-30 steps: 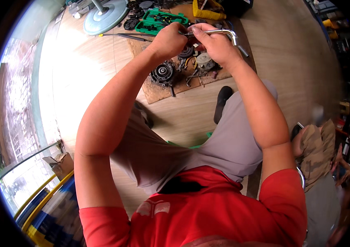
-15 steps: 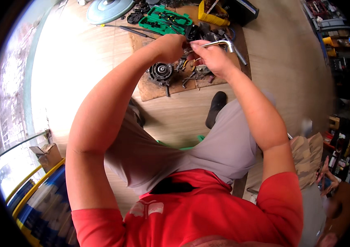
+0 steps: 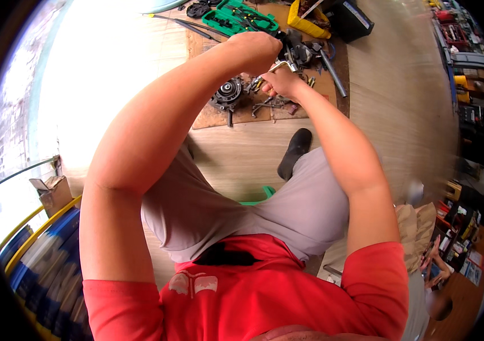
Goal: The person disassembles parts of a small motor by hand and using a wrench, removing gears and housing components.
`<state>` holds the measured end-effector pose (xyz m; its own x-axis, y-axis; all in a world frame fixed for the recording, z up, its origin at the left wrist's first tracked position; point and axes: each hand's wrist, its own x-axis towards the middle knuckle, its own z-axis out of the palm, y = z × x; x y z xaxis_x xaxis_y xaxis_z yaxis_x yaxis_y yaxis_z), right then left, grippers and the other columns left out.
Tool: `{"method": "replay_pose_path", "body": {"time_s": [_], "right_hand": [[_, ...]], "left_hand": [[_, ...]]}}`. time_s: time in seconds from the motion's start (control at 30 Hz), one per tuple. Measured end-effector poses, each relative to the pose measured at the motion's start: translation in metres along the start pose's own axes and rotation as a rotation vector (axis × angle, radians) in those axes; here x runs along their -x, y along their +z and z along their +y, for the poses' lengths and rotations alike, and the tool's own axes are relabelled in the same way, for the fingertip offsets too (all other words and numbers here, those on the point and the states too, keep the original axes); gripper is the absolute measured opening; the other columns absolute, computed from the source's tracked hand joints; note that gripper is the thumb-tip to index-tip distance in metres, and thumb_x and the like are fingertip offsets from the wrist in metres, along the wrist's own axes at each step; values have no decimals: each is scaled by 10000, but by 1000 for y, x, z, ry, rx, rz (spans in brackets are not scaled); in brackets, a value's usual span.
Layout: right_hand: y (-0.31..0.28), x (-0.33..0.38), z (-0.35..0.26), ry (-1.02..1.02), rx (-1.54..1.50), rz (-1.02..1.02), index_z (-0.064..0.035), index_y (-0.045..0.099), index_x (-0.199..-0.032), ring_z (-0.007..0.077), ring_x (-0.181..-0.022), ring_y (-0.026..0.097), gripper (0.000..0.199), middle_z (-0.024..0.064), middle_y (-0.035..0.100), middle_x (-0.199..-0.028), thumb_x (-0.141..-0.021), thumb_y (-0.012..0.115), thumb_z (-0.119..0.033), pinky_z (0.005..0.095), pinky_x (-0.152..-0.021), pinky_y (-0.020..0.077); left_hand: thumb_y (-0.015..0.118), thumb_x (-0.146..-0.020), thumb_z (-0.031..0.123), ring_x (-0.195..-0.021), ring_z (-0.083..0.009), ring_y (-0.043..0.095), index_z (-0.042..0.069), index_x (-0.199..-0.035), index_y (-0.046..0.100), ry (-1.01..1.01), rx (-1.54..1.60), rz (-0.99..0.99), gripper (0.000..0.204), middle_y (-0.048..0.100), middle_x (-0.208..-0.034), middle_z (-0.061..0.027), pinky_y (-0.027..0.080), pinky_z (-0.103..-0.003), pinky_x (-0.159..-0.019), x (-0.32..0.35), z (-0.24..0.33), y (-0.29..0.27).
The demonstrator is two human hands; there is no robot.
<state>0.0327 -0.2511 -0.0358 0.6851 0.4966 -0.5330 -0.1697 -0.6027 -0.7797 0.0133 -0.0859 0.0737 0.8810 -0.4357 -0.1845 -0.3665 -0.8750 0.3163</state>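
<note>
My left hand (image 3: 255,50) is closed in a fist around a dark metal part (image 3: 294,50) held up in front of me. My right hand (image 3: 280,83) sits just below it and grips the handle of a bent silver wrench (image 3: 276,66) whose head meets that part. Both hands hover above a brown cardboard sheet (image 3: 219,116) on the wooden floor. On the sheet lies a round dark motor hub (image 3: 228,94) with loose tools and small parts beside it. What my left hand holds is mostly hidden by the fingers.
A green tool case (image 3: 241,18) lies open at the far edge, with a yellow box (image 3: 308,14) and a black box (image 3: 351,20) to its right. A metal bar (image 3: 333,74) lies on the cardboard. My black shoe (image 3: 294,152) rests on the floor. Shelves of goods stand at right.
The view has tilted, so my hands sit nearer the top. The wrench has swung from level and pointing right to a short angled stub between my hands.
</note>
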Motion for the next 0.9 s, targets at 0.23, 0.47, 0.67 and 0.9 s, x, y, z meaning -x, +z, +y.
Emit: {"method": "replay_pose_path", "body": {"time_s": [0.23, 0.47, 0.67, 0.9], "right_hand": [[7, -37, 51, 45, 89, -51, -10, 575, -1214, 119, -672, 592, 414, 61, 633, -1005, -955, 496, -323, 255, -493, 475], [31, -60, 73, 3, -54, 27, 7, 539, -1252, 131, -665, 613, 409, 81, 638, -1040, -974, 503, -290, 261, -481, 474], [46, -67, 83, 0, -60, 52, -38, 574, -1193, 136, -646, 604, 361, 76, 646, -964, -971, 501, -313, 273, -473, 457], [57, -67, 48, 58, 158, 113, -56, 564, -1205, 275, -750, 663, 331, 140, 668, -1005, -936, 542, -247, 396, -691, 524]], "left_hand": [[536, -784, 65, -952, -353, 648, 41, -993, 640, -42, 20, -4, 235, 674, -970, -192, 512, -441, -813, -11, -6, 2], [583, -739, 51, -947, -353, 657, 32, -955, 682, -53, 29, -11, 238, 681, -980, -191, 528, -424, -798, -17, -7, 4], [596, -741, 46, -974, -348, 648, 39, -996, 660, -14, 58, 13, 263, 675, -1019, -175, 530, -427, -802, -12, -8, 3], [572, -769, 27, -980, -343, 644, 114, -1123, 648, 5, 135, -31, 373, 674, -1043, -147, 525, -423, -814, -6, -8, 8]]}}
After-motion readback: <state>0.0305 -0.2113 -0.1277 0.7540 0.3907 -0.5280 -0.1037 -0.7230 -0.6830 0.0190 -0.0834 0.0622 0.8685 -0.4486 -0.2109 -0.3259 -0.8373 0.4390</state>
